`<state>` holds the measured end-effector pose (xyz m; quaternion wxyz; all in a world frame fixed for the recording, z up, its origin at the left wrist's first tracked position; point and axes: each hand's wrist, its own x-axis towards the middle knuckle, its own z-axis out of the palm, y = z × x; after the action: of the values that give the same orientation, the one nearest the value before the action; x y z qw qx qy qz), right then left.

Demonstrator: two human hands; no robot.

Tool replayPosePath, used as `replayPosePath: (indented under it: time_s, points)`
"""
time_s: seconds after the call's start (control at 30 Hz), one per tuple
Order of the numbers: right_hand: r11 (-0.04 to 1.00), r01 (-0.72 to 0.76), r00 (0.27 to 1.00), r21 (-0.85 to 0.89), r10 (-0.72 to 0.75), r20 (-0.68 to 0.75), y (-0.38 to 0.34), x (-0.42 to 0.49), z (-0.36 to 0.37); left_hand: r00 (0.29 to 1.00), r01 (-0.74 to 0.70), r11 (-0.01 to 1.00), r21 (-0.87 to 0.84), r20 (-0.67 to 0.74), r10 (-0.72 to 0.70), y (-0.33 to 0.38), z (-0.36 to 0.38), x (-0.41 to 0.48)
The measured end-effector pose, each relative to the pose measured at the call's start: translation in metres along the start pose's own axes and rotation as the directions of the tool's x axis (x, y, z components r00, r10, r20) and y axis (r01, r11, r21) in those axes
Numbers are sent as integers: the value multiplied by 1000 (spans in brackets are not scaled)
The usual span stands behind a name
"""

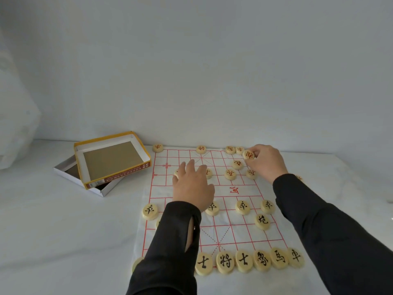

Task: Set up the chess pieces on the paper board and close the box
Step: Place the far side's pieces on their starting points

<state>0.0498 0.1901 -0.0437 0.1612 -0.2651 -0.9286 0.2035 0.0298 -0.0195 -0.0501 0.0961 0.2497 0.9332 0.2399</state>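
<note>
In the head view, the right hand (264, 161) pinches a tilted red-marked piece (248, 154) at the far right of the paper board (240, 231), just beside 2 placed red pieces, while the left hand (192, 184) lies spread flat over the far-left rank. The box (85, 177), well left of the board, sits open with its lid (110, 158) askew on it. The risk, I judge, is either sleeve dragging the thin paper or the lowering piece nudging its neighbours, which would scatter the set rows.

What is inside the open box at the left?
The yellow lid lies tilted across the white tray, open side up. It shows only a bare tan floor, no pieces. The tray is mostly covered by the lid; the dark strips visible show no pieces.
</note>
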Motion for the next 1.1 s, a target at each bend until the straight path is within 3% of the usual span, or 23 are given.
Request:
replayPosePath:
  time_s: [0.23, 0.43, 0.57, 0.9, 1.1]
  points:
    - [976, 134, 989, -171, -120, 91, -18, 32, 18, 1000, -6, 1000, -7, -11, 6, 1, 1, 1]
    - [865, 354, 929, -355, -281, 241, -37, 64, 32, 1000, 9, 1000, -16, -15, -10, 1, 1, 4]
    - [829, 394, 912, -398, -299, 280, -35, 69, 47, 1000, 4, 1000, -11, -21, -5, 0, 0, 5]
    - [827, 395, 918, -401, -342, 200, -34, 70, 55, 1000, -2, 1000, -17, -20, 2, 0, -2, 5]
    - [906, 327, 945, -268, -313, 94, -36, 53, 37, 1000, -25, 1000, 7, -14, 25, 3, -1, 2]
